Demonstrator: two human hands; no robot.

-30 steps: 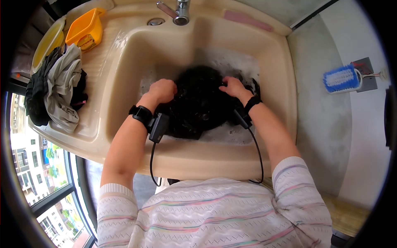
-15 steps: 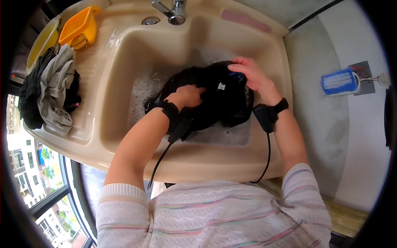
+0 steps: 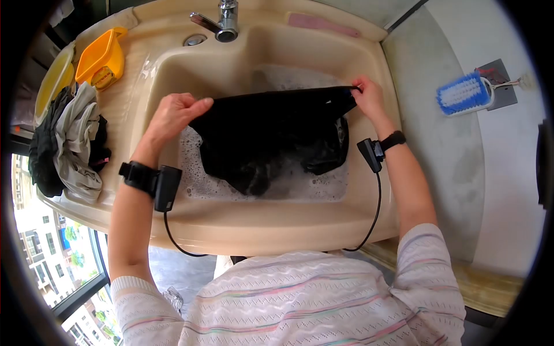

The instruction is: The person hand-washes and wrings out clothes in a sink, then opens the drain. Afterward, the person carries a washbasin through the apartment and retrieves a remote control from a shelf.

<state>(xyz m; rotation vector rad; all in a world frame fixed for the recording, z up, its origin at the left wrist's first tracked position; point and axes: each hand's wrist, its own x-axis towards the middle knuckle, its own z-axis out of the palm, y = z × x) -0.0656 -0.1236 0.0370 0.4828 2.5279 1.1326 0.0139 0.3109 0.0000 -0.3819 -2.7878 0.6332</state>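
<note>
A black garment (image 3: 271, 124) is stretched taut between my two hands over the beige sink (image 3: 271, 216); its exact kind I cannot make out. My left hand (image 3: 179, 114) is closed on its upper left corner, thumb pointing right. At the upper right corner, my right hand (image 3: 367, 97) pinches the edge near a small white tag. The garment's lower part hangs into soapy water (image 3: 193, 164), where foam floats around it. Each wrist wears a black strap with a cabled box.
Grey and black clothes (image 3: 75, 144) lie heaped on the left ledge, beside an orange plastic scoop (image 3: 103, 57) and a yellow basin (image 3: 55, 86). A chrome faucet (image 3: 226, 23) stands at the back. A blue-and-white brush (image 3: 464, 94) hangs on the right wall.
My left hand has moved up and left from the middle of the bundled garment to its corner. The garment's top edge is now spread and raised. My right hand has shifted slightly right.
</note>
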